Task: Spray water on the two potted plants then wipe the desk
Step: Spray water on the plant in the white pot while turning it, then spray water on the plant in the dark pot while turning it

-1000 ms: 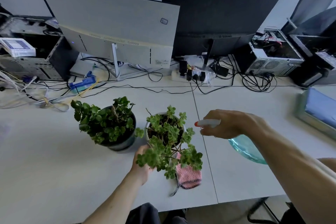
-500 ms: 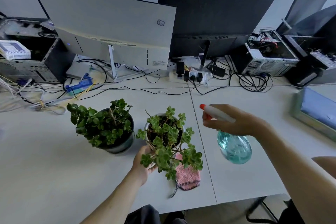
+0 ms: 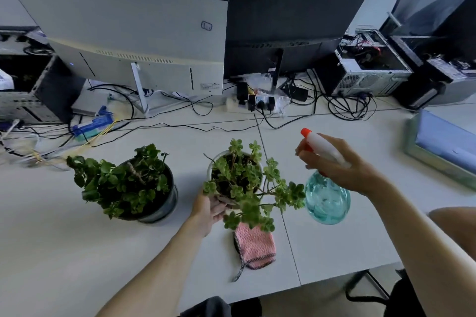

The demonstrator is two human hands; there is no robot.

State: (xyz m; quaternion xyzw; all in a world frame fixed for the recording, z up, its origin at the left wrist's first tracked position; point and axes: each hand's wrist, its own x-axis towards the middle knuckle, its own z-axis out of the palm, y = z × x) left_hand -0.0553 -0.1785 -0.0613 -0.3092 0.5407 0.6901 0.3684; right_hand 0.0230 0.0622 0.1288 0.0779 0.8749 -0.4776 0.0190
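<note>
Both hands were busy: right hand (image 3: 342, 165) gripped the spray bottle (image 3: 327, 201) just beside the white-potted plant (image 3: 239, 177), which the left hand (image 3: 208, 210) cupped.

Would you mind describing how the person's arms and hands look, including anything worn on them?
Both forearms are bare up to the frame edge: no sleeves, gloves, watch, bracelets or rings are visible. The left hand and the right hand are uncovered, with short, unpainted-looking nails on the right.

The far end of the pink cloth (image 3: 255, 246) is hidden under leaves of the white-potted plant (image 3: 242, 183). The sprayer's (image 3: 325, 197) trigger and neck are covered by the right hand (image 3: 337, 165). The left hand's (image 3: 207, 210) fingertips are lost among foliage.
</note>
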